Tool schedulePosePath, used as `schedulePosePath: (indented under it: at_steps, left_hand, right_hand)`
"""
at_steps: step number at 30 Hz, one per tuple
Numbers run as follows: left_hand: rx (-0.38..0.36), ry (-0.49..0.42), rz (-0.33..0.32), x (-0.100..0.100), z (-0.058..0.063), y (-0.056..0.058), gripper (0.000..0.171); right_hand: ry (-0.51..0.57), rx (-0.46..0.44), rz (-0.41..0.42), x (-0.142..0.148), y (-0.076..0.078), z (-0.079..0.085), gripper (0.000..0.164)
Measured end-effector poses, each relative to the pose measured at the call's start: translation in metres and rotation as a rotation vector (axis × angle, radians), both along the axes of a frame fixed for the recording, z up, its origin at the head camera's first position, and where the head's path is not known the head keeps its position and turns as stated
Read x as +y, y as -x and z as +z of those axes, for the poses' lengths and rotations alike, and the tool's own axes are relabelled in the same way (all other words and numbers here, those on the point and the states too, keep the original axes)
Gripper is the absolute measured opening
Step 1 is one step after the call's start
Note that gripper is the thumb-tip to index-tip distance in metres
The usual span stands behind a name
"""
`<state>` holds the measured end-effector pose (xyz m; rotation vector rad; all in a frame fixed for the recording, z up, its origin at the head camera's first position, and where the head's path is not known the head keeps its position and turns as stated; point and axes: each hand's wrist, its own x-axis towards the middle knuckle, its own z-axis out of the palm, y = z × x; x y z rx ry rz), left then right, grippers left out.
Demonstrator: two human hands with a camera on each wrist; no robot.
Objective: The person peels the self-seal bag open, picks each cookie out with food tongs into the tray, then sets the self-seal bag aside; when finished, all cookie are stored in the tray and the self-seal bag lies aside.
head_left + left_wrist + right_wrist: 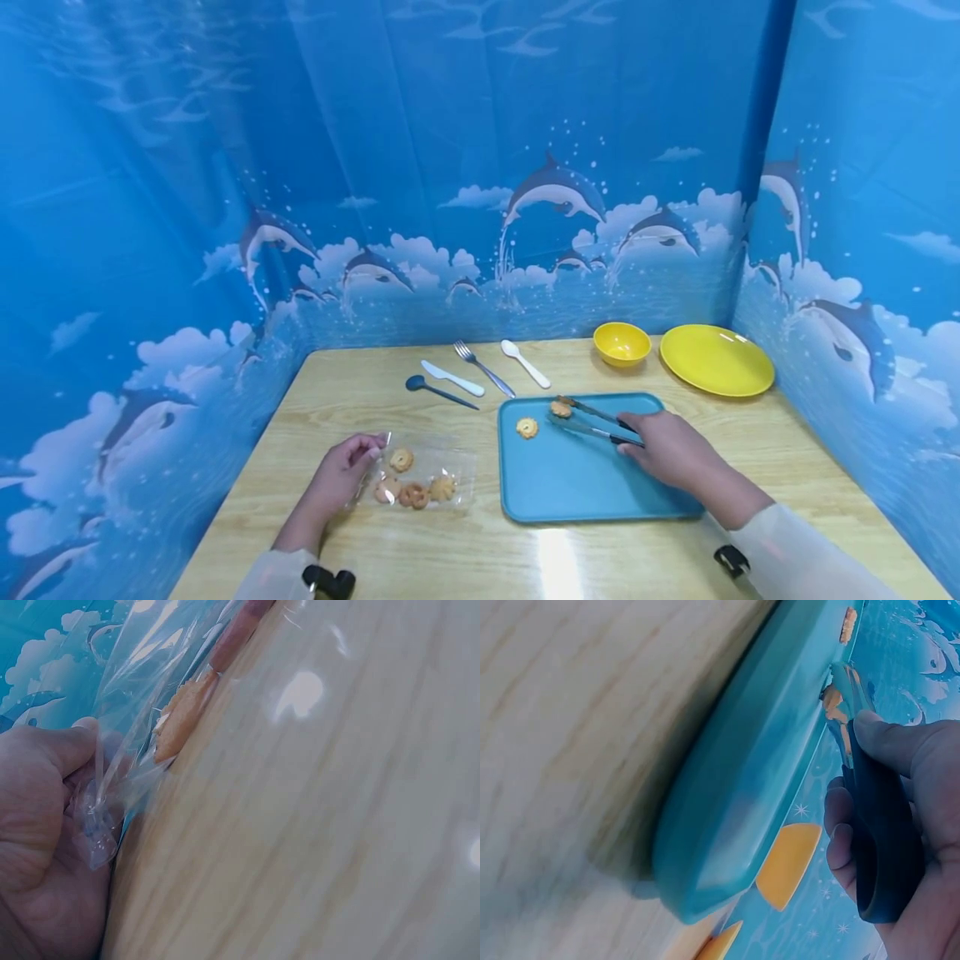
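Note:
My left hand (347, 473) pinches the edge of a clear plastic bag (457, 458) that lies on the table at the left. Several cookies (414, 496) show through the plastic. In the left wrist view the bag's crumpled corner (96, 832) rests against my palm, beside the thumb. My right hand (667, 450) grips black-handled tongs (877, 832) over a teal tray (570, 492). Between the tong tips is a cookie (560, 409), near the tray's far left. Just left of it another cookie (527, 428) lies on the tray.
Behind the bag lie a dark spoon (442, 392), a pale blue knife (452, 378), a fork (484, 368) and a white spoon (525, 363). A yellow bowl (622, 344) and a yellow plate (716, 360) stand at the back right. Dolphin-printed curtains (450, 167) enclose the wooden table (352, 383).

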<state>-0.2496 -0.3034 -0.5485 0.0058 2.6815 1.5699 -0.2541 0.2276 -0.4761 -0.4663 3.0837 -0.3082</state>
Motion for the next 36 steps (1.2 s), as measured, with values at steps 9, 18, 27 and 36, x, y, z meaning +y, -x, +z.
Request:
schedulePosePath:
  at_steps: [9,18,27,36]
  left_hand:
    - [0.011,0.01,-0.005,-0.001,0.001,-0.001,0.018]
    - [-0.002,0.02,0.006,-0.001,0.002,0.0,0.016]
    - [0.015,0.025,0.005,-0.003,0.002,0.0,0.018]
    - [0.007,0.036,-0.001,-0.001,0.002,-0.002,0.022]
  right_hand:
    - [-0.001,-0.008,-0.016,0.002,0.001,-0.005,0.047]
    - [0.086,0.033,0.023,0.012,-0.006,-0.008,0.043]
    - [0.252,-0.037,0.07,0.028,-0.014,-0.011,0.034]
    - [0.25,-0.095,0.046,0.031,-0.018,-0.013,0.036]
